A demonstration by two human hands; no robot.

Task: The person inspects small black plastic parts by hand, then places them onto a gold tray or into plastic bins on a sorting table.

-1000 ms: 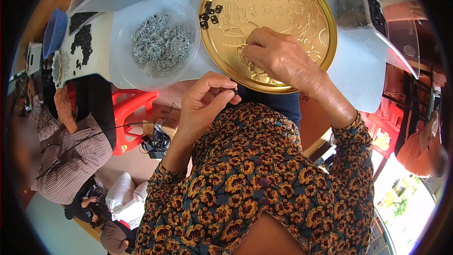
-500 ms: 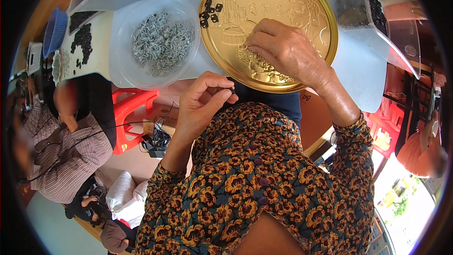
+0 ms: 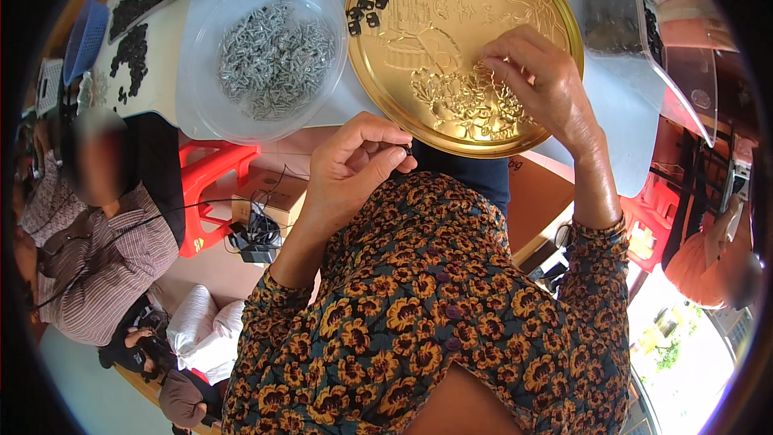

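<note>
My left hand (image 3: 358,165) is closed near the tray's front rim, pinching a small black part (image 3: 407,147) between thumb and fingertips. Over the right side of a round gold tray (image 3: 459,133) hangs my right hand (image 3: 543,84), thumb and forefinger drawn together. Whatever its fingertips hold, if anything, is too small to make out. Beneath it, the tray's lower part is covered with shiny gold-looking shapes (image 3: 467,97); I cannot tell loose pieces from embossing there. Several small black parts (image 3: 366,12) lie in a cluster at the tray's left edge.
Left of the tray stands a clear round tub (image 3: 197,89) full of silver screws (image 3: 278,56). Clear bins (image 3: 616,16) with black pieces flank the table's far side. Beyond lie a blue basket (image 3: 86,40), red stools (image 3: 213,185) and a seated person (image 3: 113,250) at left.
My right hand has moved right and slightly up, uncovering more of the shiny shapes. My left hand keeps its black part and has shifted slightly right. The whole view has shifted slightly.
</note>
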